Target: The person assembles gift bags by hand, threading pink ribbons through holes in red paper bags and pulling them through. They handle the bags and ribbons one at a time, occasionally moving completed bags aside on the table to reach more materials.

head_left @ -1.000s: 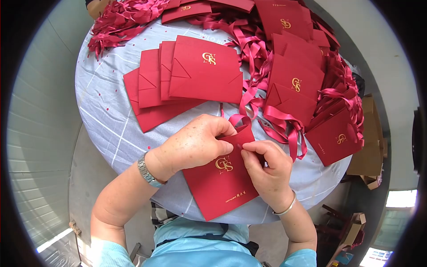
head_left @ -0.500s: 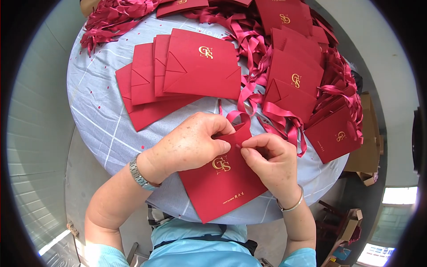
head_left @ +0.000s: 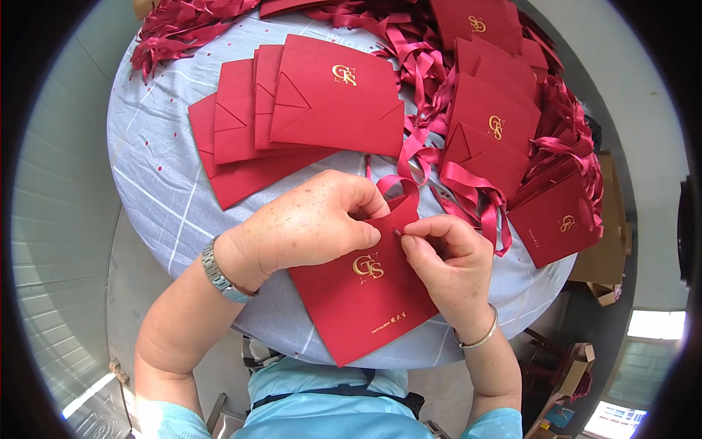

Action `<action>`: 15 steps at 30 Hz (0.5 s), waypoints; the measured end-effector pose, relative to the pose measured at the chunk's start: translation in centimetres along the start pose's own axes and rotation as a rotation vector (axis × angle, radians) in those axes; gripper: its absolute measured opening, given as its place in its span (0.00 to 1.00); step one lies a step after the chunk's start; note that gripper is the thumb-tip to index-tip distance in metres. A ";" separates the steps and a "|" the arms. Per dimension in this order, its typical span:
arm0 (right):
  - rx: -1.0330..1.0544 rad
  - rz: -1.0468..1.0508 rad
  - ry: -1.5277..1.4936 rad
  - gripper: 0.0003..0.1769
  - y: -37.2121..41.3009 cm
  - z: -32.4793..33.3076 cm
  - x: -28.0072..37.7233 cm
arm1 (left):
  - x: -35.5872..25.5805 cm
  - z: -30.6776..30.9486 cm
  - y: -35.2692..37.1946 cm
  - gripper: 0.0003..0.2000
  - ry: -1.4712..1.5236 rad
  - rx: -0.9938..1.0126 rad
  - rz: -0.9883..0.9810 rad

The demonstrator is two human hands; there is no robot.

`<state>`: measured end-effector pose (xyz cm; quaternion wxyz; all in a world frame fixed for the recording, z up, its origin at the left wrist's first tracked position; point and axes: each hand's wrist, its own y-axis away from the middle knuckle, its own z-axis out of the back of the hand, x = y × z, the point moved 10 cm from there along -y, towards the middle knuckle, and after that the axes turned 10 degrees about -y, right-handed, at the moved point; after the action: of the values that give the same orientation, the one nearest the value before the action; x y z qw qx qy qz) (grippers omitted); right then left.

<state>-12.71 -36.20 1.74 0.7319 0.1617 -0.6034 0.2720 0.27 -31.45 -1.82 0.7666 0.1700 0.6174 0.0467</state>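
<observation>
Hands: two, left hand (head_left: 314, 219) holding, right hand (head_left: 457, 263) pinching
Held bag (head_left: 365, 307): one
Pinched red piece (head_left: 398, 232): one
Fanned bags (head_left: 336, 102): four, lying beyond grip
Watch (head_left: 212, 268): one
Bangle (head_left: 479, 342): one
Ribbons (head_left: 175, 33), bags right of grip (head_left: 497, 146): overlapping, uncountable

Noted deep red on flat rectangular paper bag (head_left: 358, 311), gold on its printed lettering (head_left: 368, 267), glossy crimson on heaped satin ribbons (head_left: 172, 36). Saw blue-grey fabric tablecloth (head_left: 157, 208) with white grid lines, light-blue fabric top (head_left: 336, 424), silver metal-link watch (head_left: 213, 267).
</observation>
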 end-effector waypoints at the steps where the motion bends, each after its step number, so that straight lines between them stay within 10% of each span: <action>1: 0.000 0.002 -0.002 0.05 0.0 0.0 0.0 | 0.0 -0.1 0.0 0.08 -0.013 0.018 0.007; 15: -0.051 -0.126 -0.122 0.05 0.0 0.2 -2.1 | 0.8 0.2 0.0 0.10 0.031 -0.035 0.067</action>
<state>-13.12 -36.76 -0.21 0.7133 0.1970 -0.6423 0.1995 0.63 -31.26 -2.49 0.7580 0.1762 0.6222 0.0856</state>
